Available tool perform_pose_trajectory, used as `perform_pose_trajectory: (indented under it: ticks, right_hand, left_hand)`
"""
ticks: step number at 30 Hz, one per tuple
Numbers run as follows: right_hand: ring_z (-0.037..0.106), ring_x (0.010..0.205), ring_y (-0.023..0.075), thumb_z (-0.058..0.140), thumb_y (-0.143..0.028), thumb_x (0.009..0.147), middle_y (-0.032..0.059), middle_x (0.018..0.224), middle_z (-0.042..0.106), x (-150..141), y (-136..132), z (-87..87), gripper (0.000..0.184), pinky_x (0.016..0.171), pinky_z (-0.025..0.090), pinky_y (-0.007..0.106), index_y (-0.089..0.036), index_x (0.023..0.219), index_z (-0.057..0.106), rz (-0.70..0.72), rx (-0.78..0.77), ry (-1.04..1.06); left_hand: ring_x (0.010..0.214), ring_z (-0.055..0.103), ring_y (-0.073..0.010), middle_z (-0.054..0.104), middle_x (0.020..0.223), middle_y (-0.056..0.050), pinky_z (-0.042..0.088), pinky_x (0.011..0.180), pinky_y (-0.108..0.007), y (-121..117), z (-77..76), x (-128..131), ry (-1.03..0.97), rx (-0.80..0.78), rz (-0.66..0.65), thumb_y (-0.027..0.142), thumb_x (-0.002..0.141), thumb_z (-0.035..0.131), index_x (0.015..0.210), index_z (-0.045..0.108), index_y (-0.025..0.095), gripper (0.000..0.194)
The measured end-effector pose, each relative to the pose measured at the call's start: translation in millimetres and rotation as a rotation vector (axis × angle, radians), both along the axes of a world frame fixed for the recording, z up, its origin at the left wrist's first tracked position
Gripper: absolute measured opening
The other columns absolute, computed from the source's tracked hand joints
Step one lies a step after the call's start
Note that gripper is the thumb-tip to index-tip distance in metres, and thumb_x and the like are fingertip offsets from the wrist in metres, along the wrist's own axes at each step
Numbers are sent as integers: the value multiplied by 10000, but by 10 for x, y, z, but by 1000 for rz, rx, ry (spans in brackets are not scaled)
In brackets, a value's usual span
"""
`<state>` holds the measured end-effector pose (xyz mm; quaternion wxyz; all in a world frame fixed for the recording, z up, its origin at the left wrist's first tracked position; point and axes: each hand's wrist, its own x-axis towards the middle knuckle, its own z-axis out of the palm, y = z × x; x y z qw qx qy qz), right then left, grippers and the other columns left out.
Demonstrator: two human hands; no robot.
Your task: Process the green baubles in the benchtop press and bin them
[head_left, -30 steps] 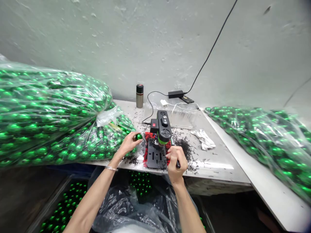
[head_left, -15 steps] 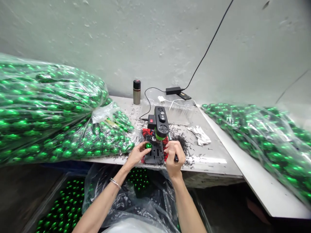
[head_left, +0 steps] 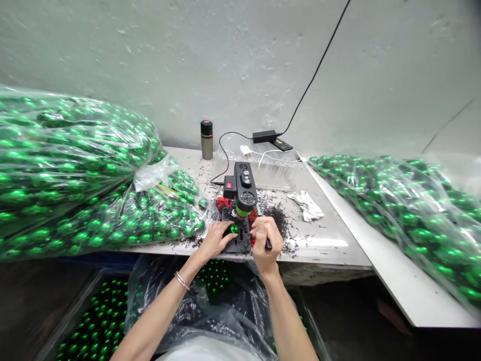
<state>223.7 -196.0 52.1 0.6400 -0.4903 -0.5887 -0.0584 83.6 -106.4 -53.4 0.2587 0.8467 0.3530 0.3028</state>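
Note:
My left hand (head_left: 217,238) pinches a shiny green ball (head_left: 234,228) under the head of a small black bench drill press (head_left: 246,188). The ball's upper part lies close beneath the machine's green collar; I cannot tell whether a bit touches it. My right hand (head_left: 267,238) is wrapped round the black-tipped lever handle (head_left: 268,245) on the machine's right side. Below the ball is the slotted black base plate (head_left: 240,244), with red material (head_left: 224,202) around it.
Large clear bags of green balls lie at left (head_left: 75,165) and right (head_left: 391,210). Black shavings (head_left: 276,220) litter the table round the machine. A bottle (head_left: 206,140), a power adapter (head_left: 265,136) and white gloves (head_left: 307,204) sit farther back. Below the edge, more green balls (head_left: 93,316) fill a container.
The left hand has moved the green ball slightly right, in under the machine's head. The right hand stays on the lever. The whole view has shifted a little.

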Motion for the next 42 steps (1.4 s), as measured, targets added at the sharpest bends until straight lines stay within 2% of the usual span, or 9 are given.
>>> perform_pose_trajectory:
  ticks: [5, 14, 31, 35, 42]
  right_hand:
    - [558, 666, 131, 420, -144, 962, 13, 725, 559, 0, 0, -1, 280, 609, 449, 289, -210, 705, 508, 0, -4, 0]
    - [577, 694, 129, 417, -112, 955, 16, 755, 566, -3, -30, -118, 259, 618, 462, 282, -206, 739, 523, 1, 20, -32]
    - [578, 673, 124, 414, -118, 956, 10, 748, 566, -23, -17, -145, 272, 598, 462, 271, -206, 721, 518, 10, 32, 7]
    - [575, 685, 133, 425, -134, 958, 12, 742, 566, -17, -21, -65, 275, 619, 467, 280, -204, 715, 533, 6, 12, 17]
    - [569, 690, 138, 436, -162, 965, 12, 745, 572, -26, -28, 4, 302, 635, 451, 292, -205, 682, 534, 7, -29, 62]
  left_hand:
    - [1112, 640, -289, 712, 1168, -132, 451, 999, -463, 20, 13, 86, 61, 83, -9, 400, 935, 610, 1195, 650, 172, 348]
    - [1092, 627, -276, 699, 1150, -123, 472, 958, -450, -39, -143, 126, -79, 95, 58, 422, 946, 587, 1187, 654, 194, 339]
    - [1078, 635, -282, 710, 1118, -129, 467, 973, -485, -76, -159, 177, -132, 125, 86, 348, 933, 586, 1164, 646, 182, 291]
    - [1076, 643, -276, 711, 1118, -122, 479, 988, -481, -154, -96, 140, -184, 42, 128, 366, 921, 590, 1156, 643, 190, 298]
    - [973, 697, -218, 703, 1110, -98, 572, 850, -339, -474, 0, -288, -465, -348, 261, 464, 881, 595, 1111, 664, 189, 365]
